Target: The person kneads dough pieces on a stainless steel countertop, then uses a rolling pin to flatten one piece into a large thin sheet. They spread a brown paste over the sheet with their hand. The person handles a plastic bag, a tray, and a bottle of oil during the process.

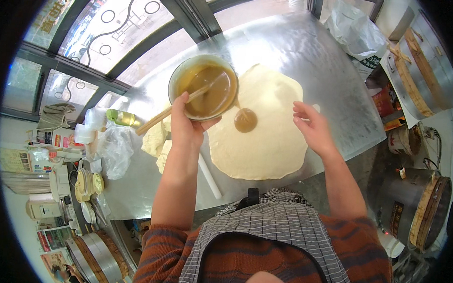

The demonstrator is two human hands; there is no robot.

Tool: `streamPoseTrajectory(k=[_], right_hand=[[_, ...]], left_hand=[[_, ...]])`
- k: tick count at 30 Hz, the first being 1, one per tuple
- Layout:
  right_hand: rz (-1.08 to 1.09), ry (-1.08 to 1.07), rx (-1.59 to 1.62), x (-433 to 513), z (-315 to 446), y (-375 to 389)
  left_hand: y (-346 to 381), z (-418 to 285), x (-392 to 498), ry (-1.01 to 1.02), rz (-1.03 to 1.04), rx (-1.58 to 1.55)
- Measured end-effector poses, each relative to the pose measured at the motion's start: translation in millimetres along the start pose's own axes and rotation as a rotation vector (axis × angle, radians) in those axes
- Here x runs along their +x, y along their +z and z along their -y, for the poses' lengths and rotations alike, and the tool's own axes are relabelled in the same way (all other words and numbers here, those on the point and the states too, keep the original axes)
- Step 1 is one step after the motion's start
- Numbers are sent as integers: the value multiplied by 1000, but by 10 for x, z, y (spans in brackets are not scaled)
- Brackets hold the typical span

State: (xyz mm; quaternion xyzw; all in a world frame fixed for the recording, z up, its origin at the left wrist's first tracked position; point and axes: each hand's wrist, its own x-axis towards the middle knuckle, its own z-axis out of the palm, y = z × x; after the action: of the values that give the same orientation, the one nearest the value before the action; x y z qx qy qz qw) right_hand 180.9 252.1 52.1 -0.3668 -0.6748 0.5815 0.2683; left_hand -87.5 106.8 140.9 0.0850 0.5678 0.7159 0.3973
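My left hand (189,121) grips a round bowl (172,83) tilted over the dough and also pins a pair of wooden chopsticks (156,120) that rest across its rim. Inside the bowl is a brown, glossy sauce (213,90). A thin stream runs from the bowl's right edge into a round brown puddle (245,120) on a large flattened sheet of dough (259,154). Past the dough's right edge, my right hand (311,125) hovers with fingers apart and holds nothing. A white rolling pin (210,176) lies left of the sheet, partly behind my left forearm.
The metal table (347,119) bears lumps of dough (153,141), a plastic bag (115,150) and a green-capped bottle (122,117) at left. Windows border the far side. Steamers (407,207) stand at right, with another stack (97,255) at lower left. Small plates (84,185) sit farther left.
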Motion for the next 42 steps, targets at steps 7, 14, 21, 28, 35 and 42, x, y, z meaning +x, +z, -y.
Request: streamPoseTrajectory(k=[7,14,21,28,35,42], right_hand=[[54,-356,-275,242,394,350],[4,-470,-131,702,748,1063],[92,-87,-38,658,725,1229],[107,42,-177,493,537,1375],[268,-242,-211,229,544,1385],[602,92,109,398,143,844]], left_hand=[[25,8,-143,90,-25,69],[51,192,-237,116,-70,63],[77,436,-246,145,-186,8],[111,579,-213,173,-257,-59],[-8,595,-70,132,-345,-153],[-585,560,-160,18,-325,-235]])
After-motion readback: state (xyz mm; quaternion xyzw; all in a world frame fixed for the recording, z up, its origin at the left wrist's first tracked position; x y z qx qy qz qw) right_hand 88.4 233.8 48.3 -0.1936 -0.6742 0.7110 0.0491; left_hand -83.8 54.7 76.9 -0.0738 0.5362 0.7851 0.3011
